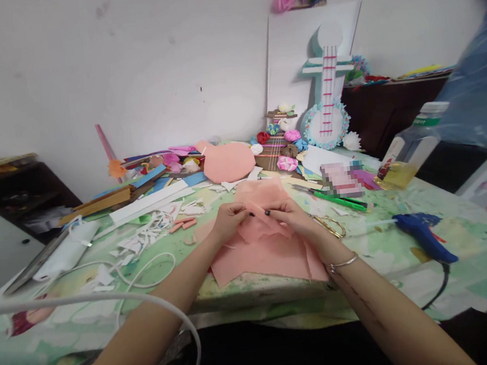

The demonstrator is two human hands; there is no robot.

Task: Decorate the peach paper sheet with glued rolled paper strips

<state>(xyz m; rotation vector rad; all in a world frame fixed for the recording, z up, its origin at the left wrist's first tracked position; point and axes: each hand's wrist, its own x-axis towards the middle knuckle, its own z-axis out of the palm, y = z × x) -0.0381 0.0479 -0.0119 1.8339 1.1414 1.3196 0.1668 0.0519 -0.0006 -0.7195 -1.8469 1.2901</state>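
Observation:
My left hand (231,220) and my right hand (289,215) meet over the middle of the table. Thumb and fingers of both are pinched on a thin strip of pink paper (255,209), whose ends are hidden by the fingers. Beneath them lie larger sheets of pink paper (251,260), creased and uneven at the edges, reaching the table's front edge. Gold-handled scissors (336,228) rest just right of my right hand. Short pink rolls (183,224) lie to the left of my left hand.
Right: a blue glue gun (425,236), a green cutter knife (340,200) and a bottle with yellow liquid (399,173). Left: a white power strip (65,250), a looping cable (151,294) and paper scraps (145,236). Behind stand a pink cut-out (229,163) and a blue-white model instrument (324,124).

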